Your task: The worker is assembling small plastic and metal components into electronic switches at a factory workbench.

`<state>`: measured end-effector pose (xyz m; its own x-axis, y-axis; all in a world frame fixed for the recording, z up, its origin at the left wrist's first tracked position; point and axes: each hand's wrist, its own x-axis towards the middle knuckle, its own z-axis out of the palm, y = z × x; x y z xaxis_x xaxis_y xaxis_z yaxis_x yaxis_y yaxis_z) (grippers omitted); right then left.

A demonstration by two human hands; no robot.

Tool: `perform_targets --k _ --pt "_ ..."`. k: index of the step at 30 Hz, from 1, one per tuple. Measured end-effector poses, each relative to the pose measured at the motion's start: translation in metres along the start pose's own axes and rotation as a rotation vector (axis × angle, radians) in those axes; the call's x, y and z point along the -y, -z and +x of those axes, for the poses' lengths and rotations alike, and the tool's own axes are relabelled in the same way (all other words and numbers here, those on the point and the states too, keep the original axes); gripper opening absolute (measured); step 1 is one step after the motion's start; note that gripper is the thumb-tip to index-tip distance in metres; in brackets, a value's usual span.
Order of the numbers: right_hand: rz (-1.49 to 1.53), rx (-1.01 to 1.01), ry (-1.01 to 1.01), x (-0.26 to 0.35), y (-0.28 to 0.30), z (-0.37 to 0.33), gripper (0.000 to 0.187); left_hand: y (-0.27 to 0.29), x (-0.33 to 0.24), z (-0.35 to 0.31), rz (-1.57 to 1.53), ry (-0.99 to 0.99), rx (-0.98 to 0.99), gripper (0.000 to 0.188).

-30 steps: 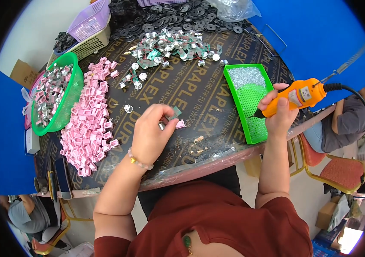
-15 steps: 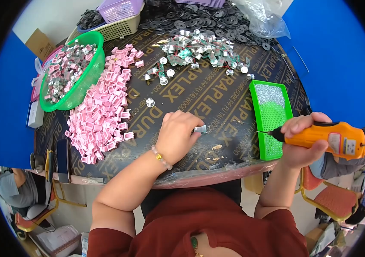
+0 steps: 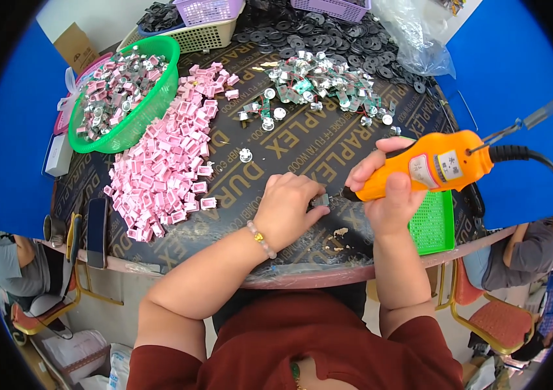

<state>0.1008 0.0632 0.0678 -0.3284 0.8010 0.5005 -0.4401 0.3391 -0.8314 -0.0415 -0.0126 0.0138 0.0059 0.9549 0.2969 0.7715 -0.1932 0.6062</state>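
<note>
My left hand (image 3: 287, 207) rests on the dark tabletop, its thumb and fingers pinched on a small greyish part (image 3: 321, 201) that they partly cover. An orange electric screwdriver (image 3: 429, 166) lies in my right hand (image 3: 390, 201), fingers wrapped round its body. Its black nose (image 3: 350, 194) points left at the small part; whether the bit touches it I cannot tell. Behind the left hand is a lone silvery round piece (image 3: 245, 155). A green tray (image 3: 445, 242), partly hidden by the right hand and screwdriver, stands to the right.
Pink plastic housings (image 3: 166, 169) lie heaped at left, beside a full green basket (image 3: 171, 71). Wired circuit pieces (image 3: 322, 84) are piled farther back, before black discs (image 3: 335, 36) and a clear bag (image 3: 423, 52). A phone (image 3: 97, 231) lies near the left edge. The screwdriver's cord (image 3: 543, 159) runs right.
My right hand has brought the screwdriver leftward from over the green tray to the small part. The left hand keeps its pinch; the whole view has shifted slightly.
</note>
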Motion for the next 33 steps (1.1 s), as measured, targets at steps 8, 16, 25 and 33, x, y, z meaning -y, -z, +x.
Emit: perform_targets --k 8,16,25,33 --pt "0.232 0.012 0.047 -0.009 0.008 -0.009 0.058 0.000 0.000 0.001 -0.004 -0.060 -0.140 0.026" --pt "0.251 0.075 0.133 -0.005 0.007 -0.015 0.059 0.000 0.002 0.001 -0.015 -0.117 -0.113 0.012" --pt "0.223 0.106 0.195 -0.004 0.012 -0.015 0.064 0.001 0.004 0.002 -0.078 -0.116 -0.088 0.009" --pt "0.227 0.076 0.162 -0.008 0.015 -0.012 0.062 -0.001 -0.003 0.002 0.066 -0.035 -0.144 0.026"
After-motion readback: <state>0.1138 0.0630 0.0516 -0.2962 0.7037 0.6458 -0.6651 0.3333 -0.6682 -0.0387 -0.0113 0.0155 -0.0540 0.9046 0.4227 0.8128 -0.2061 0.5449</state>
